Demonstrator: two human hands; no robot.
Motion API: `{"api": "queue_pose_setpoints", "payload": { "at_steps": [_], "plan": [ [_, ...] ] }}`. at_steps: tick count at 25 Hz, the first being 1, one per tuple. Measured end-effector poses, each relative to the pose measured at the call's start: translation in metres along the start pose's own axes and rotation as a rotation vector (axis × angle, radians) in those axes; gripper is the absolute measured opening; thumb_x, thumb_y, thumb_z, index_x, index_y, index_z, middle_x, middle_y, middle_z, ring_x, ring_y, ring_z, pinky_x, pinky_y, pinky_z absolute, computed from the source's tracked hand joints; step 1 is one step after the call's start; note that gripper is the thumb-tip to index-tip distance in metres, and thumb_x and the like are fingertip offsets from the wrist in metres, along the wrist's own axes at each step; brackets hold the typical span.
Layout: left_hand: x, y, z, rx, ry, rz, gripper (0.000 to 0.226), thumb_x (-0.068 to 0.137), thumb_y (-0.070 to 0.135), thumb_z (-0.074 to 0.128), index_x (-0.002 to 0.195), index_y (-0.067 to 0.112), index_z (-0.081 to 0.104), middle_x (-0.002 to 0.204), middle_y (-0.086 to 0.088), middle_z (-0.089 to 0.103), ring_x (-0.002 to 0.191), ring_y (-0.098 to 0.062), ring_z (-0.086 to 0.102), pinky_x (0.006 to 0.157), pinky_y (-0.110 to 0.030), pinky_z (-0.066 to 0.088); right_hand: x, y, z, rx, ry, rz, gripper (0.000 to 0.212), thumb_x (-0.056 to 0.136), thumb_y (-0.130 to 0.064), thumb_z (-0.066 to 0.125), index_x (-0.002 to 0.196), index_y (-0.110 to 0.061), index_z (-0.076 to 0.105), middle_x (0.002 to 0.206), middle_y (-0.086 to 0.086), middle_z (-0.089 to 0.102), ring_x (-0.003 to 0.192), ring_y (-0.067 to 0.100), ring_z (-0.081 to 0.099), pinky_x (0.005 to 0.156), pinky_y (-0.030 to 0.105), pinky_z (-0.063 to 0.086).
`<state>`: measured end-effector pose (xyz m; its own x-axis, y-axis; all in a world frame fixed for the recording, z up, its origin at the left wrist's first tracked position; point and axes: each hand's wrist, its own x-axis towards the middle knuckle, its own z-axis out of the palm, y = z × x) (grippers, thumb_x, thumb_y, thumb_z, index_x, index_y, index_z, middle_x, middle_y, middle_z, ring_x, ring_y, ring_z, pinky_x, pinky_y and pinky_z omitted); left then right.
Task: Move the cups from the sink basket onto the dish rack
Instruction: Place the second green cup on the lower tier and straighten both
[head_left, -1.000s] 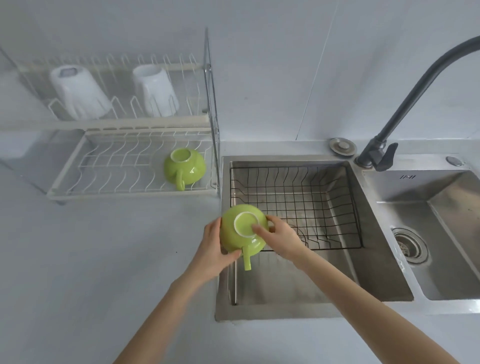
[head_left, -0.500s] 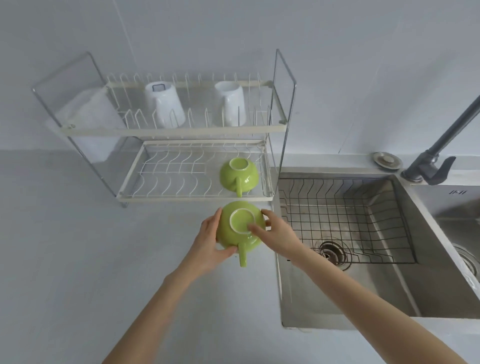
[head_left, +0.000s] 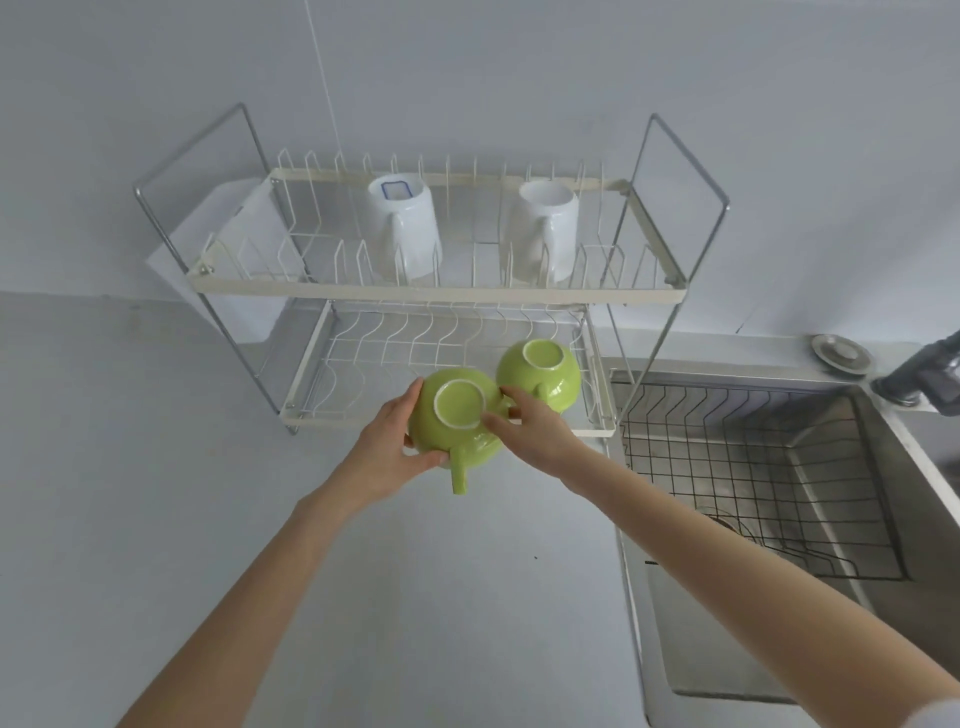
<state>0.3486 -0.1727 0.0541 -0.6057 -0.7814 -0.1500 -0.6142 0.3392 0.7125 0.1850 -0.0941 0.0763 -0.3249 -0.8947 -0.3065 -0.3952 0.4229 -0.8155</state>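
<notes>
Both my hands hold a green cup (head_left: 457, 421) upside down, its handle pointing toward me, at the front edge of the dish rack's lower shelf (head_left: 374, 358). My left hand (head_left: 395, 447) grips its left side; my right hand (head_left: 530, 436) rests fingers on its base and right side. A second green cup (head_left: 545, 374) sits upside down on the lower shelf, just right of the held one. Two white mugs (head_left: 400, 228) (head_left: 545, 234) stand inverted on the upper shelf. The black wire sink basket (head_left: 753, 467) has no cups in it.
The steel sink (head_left: 779, 623) lies to the right of the rack, with a dark faucet base (head_left: 919, 379) and a round drain stopper (head_left: 841, 353) at its back edge. Grey counter spreads in front of the rack. A white wall rises behind.
Both hands carried the green cup from above the sink's left edge leftward and forward to the rack's lower shelf, beside the other green cup. My view turned left.
</notes>
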Motion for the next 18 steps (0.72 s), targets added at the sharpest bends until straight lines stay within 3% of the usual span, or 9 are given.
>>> {"api": "queue_pose_setpoints", "payload": {
  "at_steps": [4,12,18],
  "plan": [
    [0.031,-0.013,-0.027,0.063,-0.046,0.003,0.092,0.077,0.020,0.068,0.143,0.024,0.003,0.143,-0.012,0.032,0.106,-0.025,0.054,0.080,-0.020,0.035,0.036,-0.020,0.008,0.021,-0.059,0.027,0.057,0.089,-0.028,0.051,0.140,-0.017,0.030,0.132,0.011,0.052,0.119,0.026,0.050,0.097,0.032,0.041],
    [0.078,-0.042,-0.053,0.101,-0.125,-0.063,0.090,0.081,0.021,0.064,0.143,0.025,0.000,0.150,-0.005,0.026,0.102,-0.030,0.058,0.087,-0.029,0.038,0.091,-0.041,0.022,0.025,-0.101,0.053,0.052,0.087,-0.021,0.052,0.136,-0.014,0.037,0.126,0.013,0.056,0.106,0.023,0.052,0.085,0.026,0.039],
    [0.086,-0.049,-0.052,0.114,-0.143,-0.088,0.085,0.082,0.024,0.062,0.143,0.026,0.002,0.149,-0.005,0.030,0.102,-0.029,0.058,0.087,-0.029,0.038,0.101,-0.035,0.030,-0.144,-0.126,0.061,0.056,0.088,-0.023,0.051,0.139,-0.014,0.031,0.130,0.016,0.053,0.122,0.032,0.047,0.103,0.038,0.041]
  ]
}}
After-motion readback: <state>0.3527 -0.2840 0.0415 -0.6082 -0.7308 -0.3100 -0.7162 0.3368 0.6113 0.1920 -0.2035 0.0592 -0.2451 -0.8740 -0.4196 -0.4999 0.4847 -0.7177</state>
